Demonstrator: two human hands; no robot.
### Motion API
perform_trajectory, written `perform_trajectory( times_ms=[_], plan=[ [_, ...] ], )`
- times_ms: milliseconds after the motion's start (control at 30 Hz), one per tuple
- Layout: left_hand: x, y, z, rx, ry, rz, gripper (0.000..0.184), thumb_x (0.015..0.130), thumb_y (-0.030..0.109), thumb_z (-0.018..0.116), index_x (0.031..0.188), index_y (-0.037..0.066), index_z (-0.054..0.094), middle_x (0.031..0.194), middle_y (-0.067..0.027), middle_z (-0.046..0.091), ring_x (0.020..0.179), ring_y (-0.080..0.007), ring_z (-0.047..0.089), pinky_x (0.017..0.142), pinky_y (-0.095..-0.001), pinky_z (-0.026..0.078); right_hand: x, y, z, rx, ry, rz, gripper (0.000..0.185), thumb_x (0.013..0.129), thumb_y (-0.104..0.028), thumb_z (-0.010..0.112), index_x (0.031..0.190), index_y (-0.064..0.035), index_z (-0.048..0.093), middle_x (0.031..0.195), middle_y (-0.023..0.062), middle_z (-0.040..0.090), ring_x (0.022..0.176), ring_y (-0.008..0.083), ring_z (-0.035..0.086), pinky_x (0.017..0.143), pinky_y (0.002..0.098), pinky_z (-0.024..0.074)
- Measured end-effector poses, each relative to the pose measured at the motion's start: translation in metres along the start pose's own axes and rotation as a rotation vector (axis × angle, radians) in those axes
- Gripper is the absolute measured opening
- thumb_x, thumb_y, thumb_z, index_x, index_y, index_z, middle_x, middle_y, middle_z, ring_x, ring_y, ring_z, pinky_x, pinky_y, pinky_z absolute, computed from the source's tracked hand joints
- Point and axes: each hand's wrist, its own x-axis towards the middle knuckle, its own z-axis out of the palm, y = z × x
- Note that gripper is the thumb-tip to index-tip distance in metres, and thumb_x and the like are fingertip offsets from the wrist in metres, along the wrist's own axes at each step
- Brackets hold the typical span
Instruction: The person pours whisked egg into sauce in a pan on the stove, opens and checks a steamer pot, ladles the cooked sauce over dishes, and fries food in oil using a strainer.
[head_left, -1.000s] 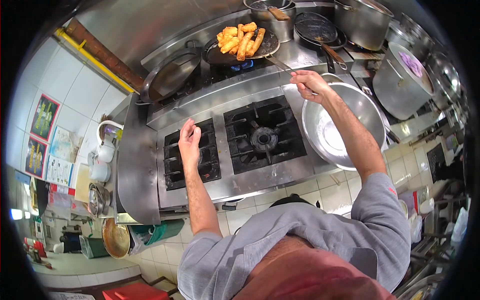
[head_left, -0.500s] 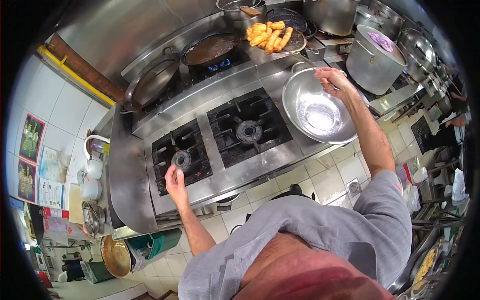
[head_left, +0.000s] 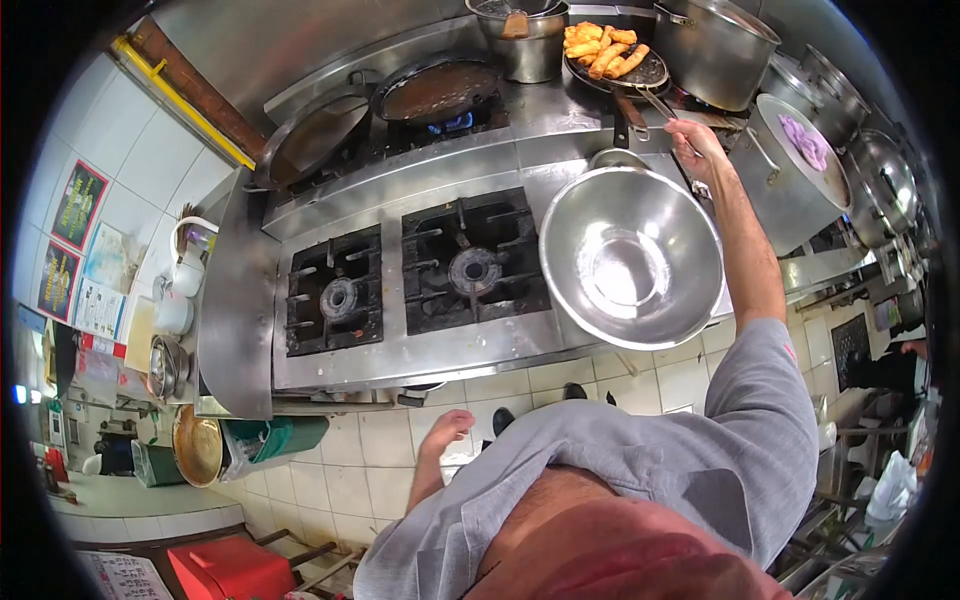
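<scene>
My right hand grips the thin metal handle of a skimmer. Several golden fried rolls lie on its mesh, at the back of the stove over a dark pan. Just below that forearm, a large steel mixing bowl stands on the stove's right side with nothing in it. My left hand hangs low in front of the stove edge, fingers loosely bent and holding nothing.
Two black burners sit in the front steel top. Behind, a wide pan of dark liquid is over a blue flame, beside another pan. Tall pots crowd the right; a purple cloth lies on one lid.
My right hand has moved the skimmer with the fried rolls rightward, over the dark pan. My left hand has dropped from above the left burner to beside my body.
</scene>
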Motion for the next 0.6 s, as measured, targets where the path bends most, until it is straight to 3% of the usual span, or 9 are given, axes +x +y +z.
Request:
perform_trajectory(
  times_ms=[133,200,433,600],
  plan=[
    [0.053,0.004,0.076,-0.158,0.059,0.008,0.051,0.074,0.029,0.066,0.116,0.007,0.045,0.092,-0.0029,0.057,0.081,-0.0122,0.053,0.069,-0.0294,0.044,0.042,0.001,-0.033,-0.04,-0.084,0.06,0.01,0.077,-0.009,0.056,0.07,-0.009,0.048,0.046,-0.0049,0.041,0.033,0.0037,0.03,0.03,0.0193,0.0193],
    [0.078,0.01,0.102,-0.216,0.083,0.013,0.072,0.074,0.028,0.066,0.129,0.005,0.028,0.108,-0.0095,0.052,0.091,-0.0175,0.051,0.078,-0.0363,0.043,0.059,0.005,-0.04,-0.018,-0.056,0.069,0.008,0.078,-0.008,0.054,0.071,-0.008,0.049,0.046,-0.0051,0.04,0.033,0.0037,0.03,0.03,0.0193,0.0199],
    [0.104,0.042,0.151,-0.313,0.141,0.013,0.09,0.07,0.022,0.07,0.134,0.004,0.009,0.119,-0.0151,0.047,0.097,-0.0233,0.051,0.082,-0.04,0.041,0.099,0.027,-0.055,-0.019,-0.09,0.076,0.011,0.077,-0.009,0.055,0.067,-0.0062,0.05,0.047,-0.003,0.041,0.034,0.0057,0.03,0.03,0.02,0.0201],
    [0.116,0.044,0.162,-0.387,0.172,0.026,0.091,0.07,0.02,0.071,0.134,0.003,0.008,0.121,-0.0163,0.046,0.099,-0.0239,0.051,0.084,-0.0407,0.04,0.106,0.039,-0.057,-0.026,-0.058,0.058,0.011,0.077,-0.007,0.056,0.067,-0.006,0.05,0.048,-0.002,0.042,0.034,0.0068,0.032,0.03,0.0212,0.0206]
  ],
)
